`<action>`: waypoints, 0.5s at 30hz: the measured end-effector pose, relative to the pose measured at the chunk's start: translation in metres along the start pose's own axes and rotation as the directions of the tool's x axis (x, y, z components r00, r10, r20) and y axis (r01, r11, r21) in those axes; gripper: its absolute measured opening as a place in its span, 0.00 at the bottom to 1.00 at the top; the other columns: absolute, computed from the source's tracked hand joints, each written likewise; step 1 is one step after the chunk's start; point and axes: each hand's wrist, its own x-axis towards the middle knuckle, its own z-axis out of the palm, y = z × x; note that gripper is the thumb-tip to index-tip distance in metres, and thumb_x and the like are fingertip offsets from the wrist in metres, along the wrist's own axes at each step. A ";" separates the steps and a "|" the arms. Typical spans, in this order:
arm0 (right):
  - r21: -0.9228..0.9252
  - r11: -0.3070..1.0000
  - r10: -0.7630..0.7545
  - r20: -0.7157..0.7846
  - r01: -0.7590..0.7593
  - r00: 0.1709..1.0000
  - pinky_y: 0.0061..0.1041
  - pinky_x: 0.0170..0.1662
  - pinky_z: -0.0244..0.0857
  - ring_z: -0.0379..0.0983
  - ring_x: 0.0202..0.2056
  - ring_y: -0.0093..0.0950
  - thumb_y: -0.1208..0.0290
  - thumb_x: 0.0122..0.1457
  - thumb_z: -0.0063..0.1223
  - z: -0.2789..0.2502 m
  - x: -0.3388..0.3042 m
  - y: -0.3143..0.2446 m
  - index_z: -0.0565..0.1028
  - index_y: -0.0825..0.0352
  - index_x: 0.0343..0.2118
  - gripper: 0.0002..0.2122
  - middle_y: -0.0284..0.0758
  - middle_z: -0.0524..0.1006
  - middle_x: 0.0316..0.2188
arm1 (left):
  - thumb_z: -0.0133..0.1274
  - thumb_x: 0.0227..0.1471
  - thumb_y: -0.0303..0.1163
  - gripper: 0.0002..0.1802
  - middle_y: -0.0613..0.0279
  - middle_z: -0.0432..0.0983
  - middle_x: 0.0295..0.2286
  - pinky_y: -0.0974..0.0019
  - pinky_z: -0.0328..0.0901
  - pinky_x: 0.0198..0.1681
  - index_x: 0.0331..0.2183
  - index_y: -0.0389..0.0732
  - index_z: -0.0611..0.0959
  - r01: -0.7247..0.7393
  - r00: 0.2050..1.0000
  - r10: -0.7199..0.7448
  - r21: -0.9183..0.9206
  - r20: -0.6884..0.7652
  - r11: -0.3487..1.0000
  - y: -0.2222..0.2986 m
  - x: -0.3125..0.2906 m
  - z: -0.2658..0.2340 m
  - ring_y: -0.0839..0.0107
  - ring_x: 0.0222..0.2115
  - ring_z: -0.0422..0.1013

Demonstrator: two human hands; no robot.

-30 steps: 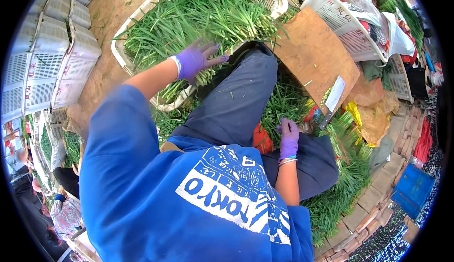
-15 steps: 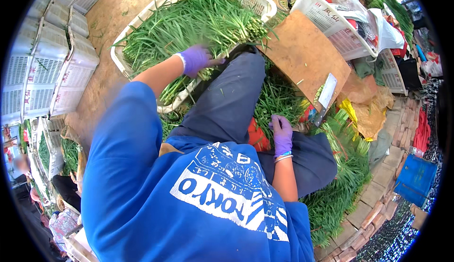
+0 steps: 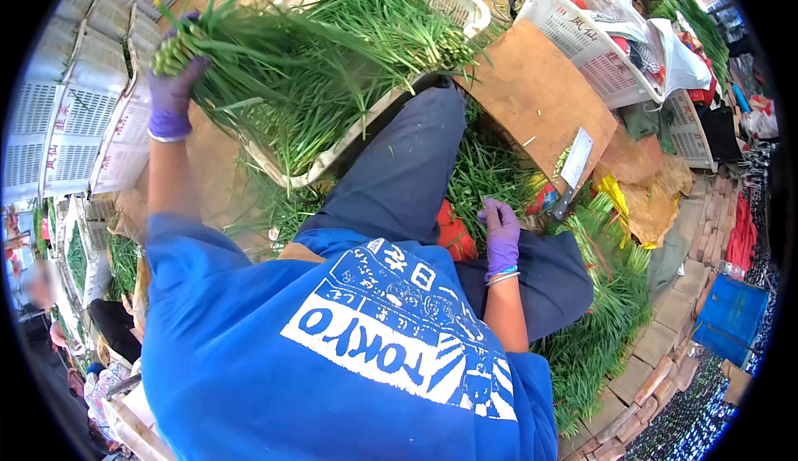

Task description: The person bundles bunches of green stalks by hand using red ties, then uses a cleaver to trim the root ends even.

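My left hand (image 3: pixel 173 87), in a purple glove, is raised at the upper left. Its fingers are wrapped round the stem ends of a bunch of chives (image 3: pixel 249 45), whose long green leaves trail right across a white plastic crate (image 3: pixel 316 170). More chives (image 3: pixel 440 41) fill that crate, their pale stem ends toward its right side. Also gloved in purple, my right hand (image 3: pixel 500 226) rests over my right leg, fingers loosely curled and nothing visible in them. Up and to its right, a cleaver (image 3: pixel 575 162) lies on a brown wooden board (image 3: pixel 540 87).
Loose chives (image 3: pixel 486 166) lie between my legs, with a larger heap (image 3: pixel 598 328) at the right. Stacked white crates (image 3: pixel 75 128) stand at the left. Another white crate (image 3: pixel 582 45) holding bags is beyond the board. A blue container (image 3: pixel 731 315) sits far right, past a brick edging (image 3: pixel 665 336).
My left hand has lifted a bunch of chives from the crate's near left side and swung it up and left. My right hand has barely moved.
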 end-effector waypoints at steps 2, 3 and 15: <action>0.000 0.999 0.044 -0.015 -0.044 0.999 0.19 0.35 0.68 0.72 0.29 0.19 0.70 0.62 0.53 0.004 -0.003 -0.002 0.77 0.71 0.40 0.09 0.31 0.77 0.27 | 0.64 0.39 0.22 0.34 0.61 0.77 0.43 0.66 0.67 0.50 0.52 0.36 0.75 -0.031 0.999 0.030 0.089 0.013 0.996 0.020 0.026 -0.016 0.72 0.45 0.72; -0.012 1.000 -0.008 0.009 0.008 1.000 0.19 0.35 0.68 0.72 0.29 0.19 0.70 0.62 0.53 0.005 -0.005 -0.002 0.77 0.71 0.40 0.09 0.31 0.77 0.27 | 0.64 0.40 0.23 0.34 0.62 0.78 0.42 0.66 0.67 0.50 0.52 0.36 0.75 0.014 0.999 -0.007 0.138 -0.048 0.990 0.031 0.042 -0.022 0.72 0.44 0.72; -0.039 0.998 0.039 0.000 -0.038 0.999 0.21 0.39 0.69 0.73 0.31 0.21 0.66 0.63 0.53 -0.005 -0.003 0.006 0.77 0.71 0.42 0.12 0.34 0.78 0.30 | 0.55 0.54 0.27 0.16 0.56 0.79 0.44 0.60 0.68 0.53 0.46 0.38 0.82 -0.207 0.978 0.180 0.358 0.106 0.910 0.148 0.096 -0.100 0.63 0.45 0.75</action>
